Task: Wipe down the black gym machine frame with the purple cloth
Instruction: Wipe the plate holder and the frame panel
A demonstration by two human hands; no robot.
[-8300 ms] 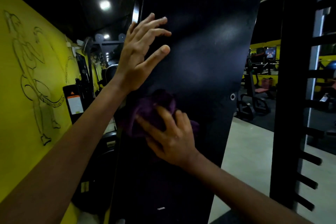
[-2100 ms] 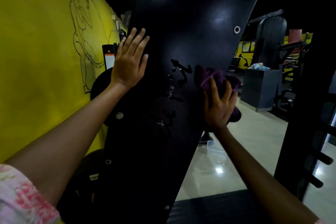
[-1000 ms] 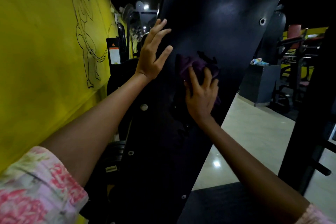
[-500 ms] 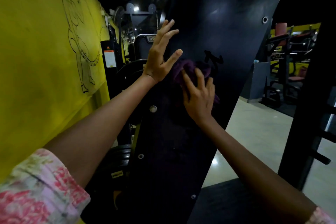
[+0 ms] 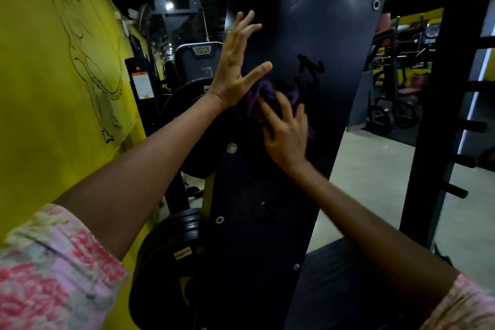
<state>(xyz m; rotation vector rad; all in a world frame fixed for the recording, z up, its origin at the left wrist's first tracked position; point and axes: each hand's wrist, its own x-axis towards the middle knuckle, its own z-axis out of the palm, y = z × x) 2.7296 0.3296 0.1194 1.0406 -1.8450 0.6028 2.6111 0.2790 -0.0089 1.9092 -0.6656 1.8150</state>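
Note:
The black gym machine frame [image 5: 321, 21] is a tall, wide panel that leans up through the middle of the view, with bolts along its edges. My left hand [image 5: 235, 67] rests flat on the panel's left edge with its fingers spread. Just below and to the right of it, my right hand [image 5: 286, 136] presses the bunched purple cloth [image 5: 263, 92] against the panel with spread, nearly straight fingers. The cloth shows above and beside those fingers and almost touches my left thumb.
A yellow wall [image 5: 53, 88] with a line drawing runs close on the left. Black weight plates [image 5: 171, 244] hang behind the panel's lower left. A black upright with pegs [image 5: 434, 115] stands on the right, with grey floor [image 5: 375, 169] between it and the panel.
My right hand has slid the cloth leftward across the panel, close under my left thumb. My left hand has stayed on the left edge.

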